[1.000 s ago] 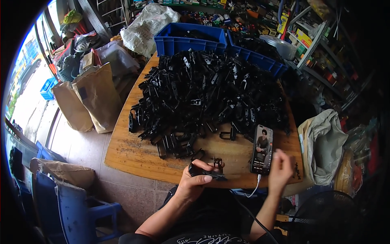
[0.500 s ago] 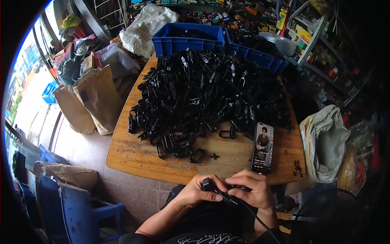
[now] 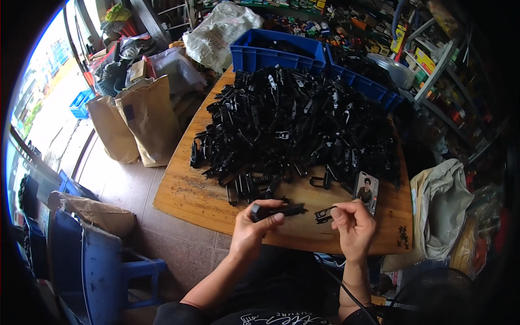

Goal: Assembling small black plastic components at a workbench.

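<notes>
Above the near edge of the wooden table (image 3: 187, 189), my left hand (image 3: 248, 233) is closed around a long black plastic part (image 3: 288, 210), which points to the right. Between the thumb and fingers of my right hand (image 3: 356, 227) is a small black bracket-like piece (image 3: 323, 216) with an opening in it. A gap separates the two parts. Beyond my hands, a large heap of black plastic parts (image 3: 298, 119) covers much of the table. One U-shaped black piece (image 3: 320, 181) lies at the heap's near side. The exact kind of these parts cannot be made out.
A phone (image 3: 369, 184) stands partly behind my right hand. Tiny black pieces (image 3: 403, 238) lie at the table's right corner. Blue crates (image 3: 279, 57) stand at the far edge. Paper bags (image 3: 143, 122) and a blue chair (image 3: 103, 271) are on the left, a sack (image 3: 441, 211) on the right.
My hands have moved up and forward from the lap over the table edge and drawn apart. The small bracket-like piece now shows in my right hand. The whole view has shifted.
</notes>
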`<action>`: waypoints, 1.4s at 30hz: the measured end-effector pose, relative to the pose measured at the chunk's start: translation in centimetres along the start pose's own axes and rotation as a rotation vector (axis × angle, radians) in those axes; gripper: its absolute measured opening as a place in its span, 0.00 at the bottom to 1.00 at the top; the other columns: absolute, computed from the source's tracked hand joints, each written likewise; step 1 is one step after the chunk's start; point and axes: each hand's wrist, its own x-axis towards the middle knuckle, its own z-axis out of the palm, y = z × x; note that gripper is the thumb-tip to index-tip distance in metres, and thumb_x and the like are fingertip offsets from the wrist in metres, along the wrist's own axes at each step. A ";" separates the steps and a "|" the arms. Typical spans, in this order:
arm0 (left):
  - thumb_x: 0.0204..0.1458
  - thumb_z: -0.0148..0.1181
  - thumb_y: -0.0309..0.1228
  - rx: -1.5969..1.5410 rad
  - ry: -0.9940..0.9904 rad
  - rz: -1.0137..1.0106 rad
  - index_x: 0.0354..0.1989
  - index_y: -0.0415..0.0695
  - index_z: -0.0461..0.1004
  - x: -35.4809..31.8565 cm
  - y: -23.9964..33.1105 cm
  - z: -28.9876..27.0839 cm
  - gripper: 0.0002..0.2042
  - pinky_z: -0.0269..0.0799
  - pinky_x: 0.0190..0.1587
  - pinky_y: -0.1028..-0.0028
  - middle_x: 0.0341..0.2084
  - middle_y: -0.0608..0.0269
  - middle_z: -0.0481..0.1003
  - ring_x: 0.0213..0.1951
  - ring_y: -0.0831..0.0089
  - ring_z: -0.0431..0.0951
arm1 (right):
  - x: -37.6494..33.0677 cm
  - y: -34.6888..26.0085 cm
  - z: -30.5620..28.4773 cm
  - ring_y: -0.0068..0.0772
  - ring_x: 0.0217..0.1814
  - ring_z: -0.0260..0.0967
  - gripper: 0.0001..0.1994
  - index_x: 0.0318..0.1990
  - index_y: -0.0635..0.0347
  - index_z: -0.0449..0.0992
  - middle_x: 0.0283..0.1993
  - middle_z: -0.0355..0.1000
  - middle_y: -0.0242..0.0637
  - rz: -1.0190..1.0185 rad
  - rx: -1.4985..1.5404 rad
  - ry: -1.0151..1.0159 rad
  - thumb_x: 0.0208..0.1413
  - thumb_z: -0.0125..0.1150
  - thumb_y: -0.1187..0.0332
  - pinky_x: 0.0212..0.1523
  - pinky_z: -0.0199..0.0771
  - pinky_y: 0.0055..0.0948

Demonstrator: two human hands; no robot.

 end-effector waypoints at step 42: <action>0.39 0.58 0.20 -0.147 -0.144 -0.176 0.47 0.35 0.70 -0.8 1.0 0.6 0.21 0.70 0.41 0.77 0.33 0.56 0.76 0.34 0.71 0.78 | 1.4 2.4 1.9 0.31 0.46 0.63 0.16 0.42 0.60 0.70 0.43 0.74 0.37 -0.332 0.032 -0.442 0.45 0.66 0.69 0.47 0.65 0.28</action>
